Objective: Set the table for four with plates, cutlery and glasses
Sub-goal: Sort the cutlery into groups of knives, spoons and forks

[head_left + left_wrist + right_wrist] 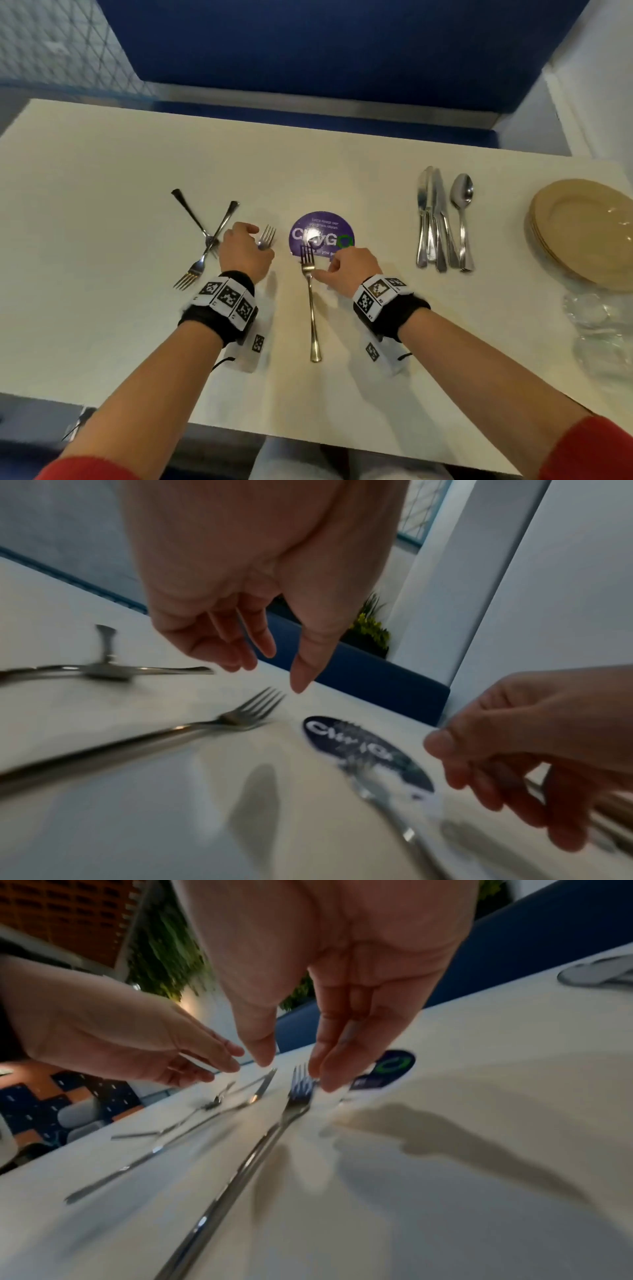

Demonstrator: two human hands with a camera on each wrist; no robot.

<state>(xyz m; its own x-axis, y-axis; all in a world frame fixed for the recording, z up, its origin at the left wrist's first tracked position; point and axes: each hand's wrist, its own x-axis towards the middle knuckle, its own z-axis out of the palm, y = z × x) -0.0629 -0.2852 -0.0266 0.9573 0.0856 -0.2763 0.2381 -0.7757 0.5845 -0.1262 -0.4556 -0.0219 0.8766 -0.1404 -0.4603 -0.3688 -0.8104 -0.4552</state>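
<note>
Two forks lie on the white table in front of me. My left hand hovers over the left fork; in the left wrist view the left hand hangs relaxed just above this fork and holds nothing. My right hand is at the head of the middle fork. In the right wrist view the right hand has thumb and straight fingers down on either side of the tines of that fork, without gripping it.
Two crossed forks lie to the left. Knives and a spoon lie to the right, then a stack of tan plates and clear cups. A purple round sticker marks the table's middle. A blue bench stands beyond.
</note>
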